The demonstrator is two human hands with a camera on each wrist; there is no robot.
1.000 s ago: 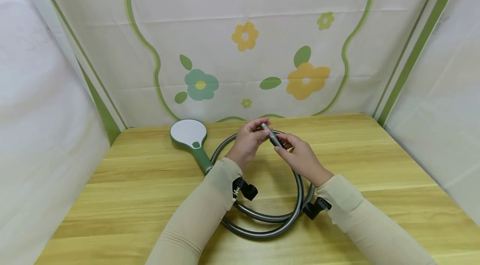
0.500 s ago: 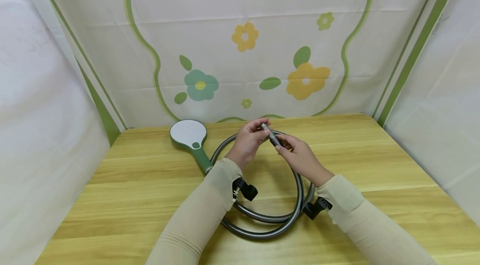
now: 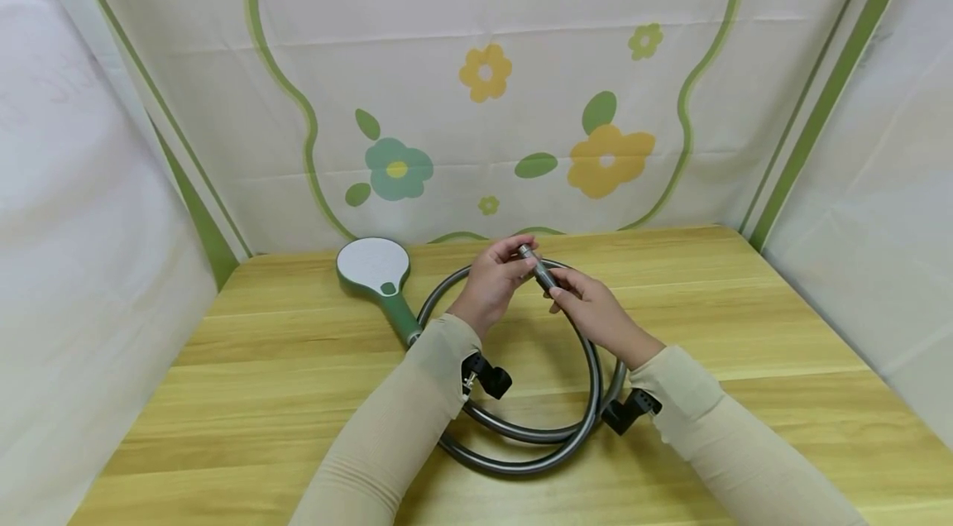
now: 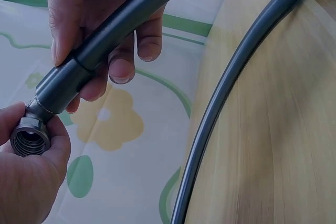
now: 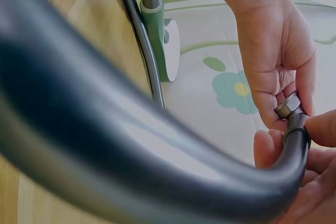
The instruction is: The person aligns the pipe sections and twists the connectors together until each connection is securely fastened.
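A dark grey shower hose [image 3: 514, 466] lies in loops on the wooden table, with one end raised between both hands. My left hand [image 3: 486, 284] pinches the metal hex nut [image 4: 30, 136] at that end between thumb and finger; the nut's threaded opening shows in the left wrist view. Just behind it, my right hand [image 3: 601, 313] holds the hose by its smooth end sleeve [image 4: 59, 86], thumb on one side and fingers on the other. To the left lies a green shower head [image 3: 375, 264], white face up. Its handle joins the hose's other end, partly hidden by the left forearm.
The wooden table [image 3: 246, 394] reaches back to a white cloth [image 3: 536, 104] printed with flowers. White cloth walls stand at both sides. Black camera mounts [image 3: 487, 375] sit on the wrists above the hose loops.
My right hand's fingers have shifted slightly on the hose's end sleeve, with the fingertips now showing below it. My left hand keeps its pinch, and the shower head has stayed put.
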